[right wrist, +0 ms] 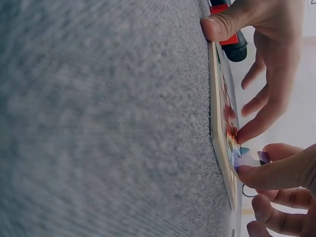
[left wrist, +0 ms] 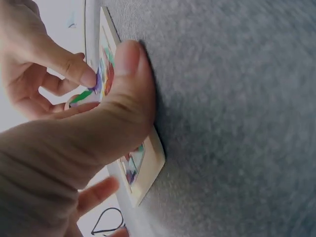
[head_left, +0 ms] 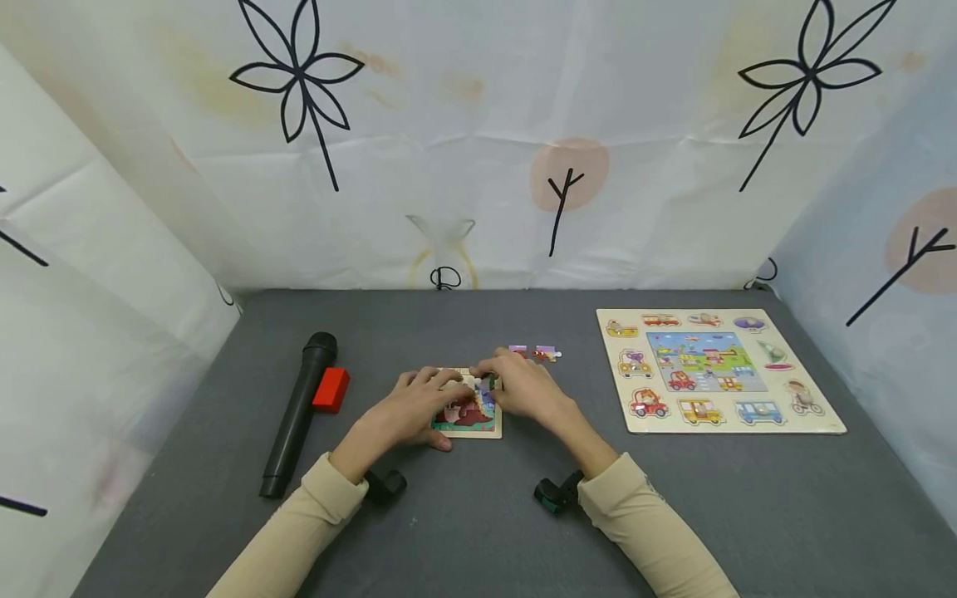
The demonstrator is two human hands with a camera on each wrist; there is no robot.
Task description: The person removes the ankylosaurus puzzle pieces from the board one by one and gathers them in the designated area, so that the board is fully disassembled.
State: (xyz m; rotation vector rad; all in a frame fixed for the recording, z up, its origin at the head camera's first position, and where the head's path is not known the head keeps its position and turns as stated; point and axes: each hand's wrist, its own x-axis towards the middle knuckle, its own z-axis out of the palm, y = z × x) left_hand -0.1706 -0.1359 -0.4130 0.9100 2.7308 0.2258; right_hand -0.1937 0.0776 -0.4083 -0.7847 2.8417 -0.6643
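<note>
1. Grey table (head_left: 449,531), white printed cloth (head_left: 463,100) behind; microphone (head_left: 299,415) and red block (head_left: 331,390) left, vehicle board (head_left: 658,424) right.
2. Small puzzle board (head_left: 478,433) lies flat mid-table, under both hands.
3. Left hand (head_left: 407,413): fingers loosely spread over the picture, thumb at the near left corner. From my station I read steadying, not clamping.
4. Right hand (head_left: 526,384): narrow pinch, thumb and fingers on a puzzle piece (left wrist: 80,97), tilted at the board's far right. Whether it touches the board, I can't tell.
5. Loose pieces (head_left: 549,353) lie just beyond that hand.
6. My guess: piece light, thin, stiff, slippery-faced; tabs could chip. I'd take opposite edges, clear of tabs. Board probably skates; I'd press its rim.
</note>
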